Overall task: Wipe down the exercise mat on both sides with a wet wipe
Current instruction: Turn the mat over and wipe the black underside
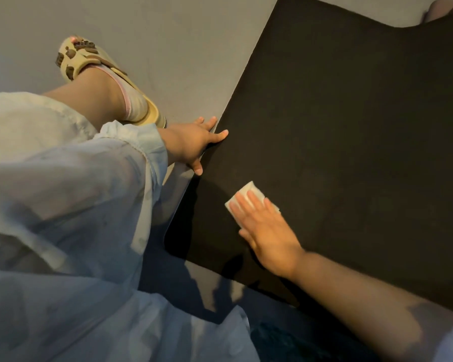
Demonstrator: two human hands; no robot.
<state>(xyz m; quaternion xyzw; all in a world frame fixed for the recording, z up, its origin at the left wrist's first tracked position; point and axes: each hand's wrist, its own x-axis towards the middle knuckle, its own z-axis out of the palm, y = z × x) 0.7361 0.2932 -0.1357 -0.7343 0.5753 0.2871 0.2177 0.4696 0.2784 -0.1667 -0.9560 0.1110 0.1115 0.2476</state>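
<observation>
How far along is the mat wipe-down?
In hand: the right hand presses the wet wipe flat near the black mat's near corner; the left hand steadies its edge. No wiped streaks are discernible. Left: the remaining surface, then the underside.

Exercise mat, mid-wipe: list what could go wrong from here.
1. The left hand pins only the mat's edge; a firm stroke may make the mat slide or buckle on the smooth floor.
2. The right hand lies flat on the folded wet wipe, not gripping it, so the wipe could bunch or slip out.
3. The far mat end looks lifted and could be missed.
</observation>
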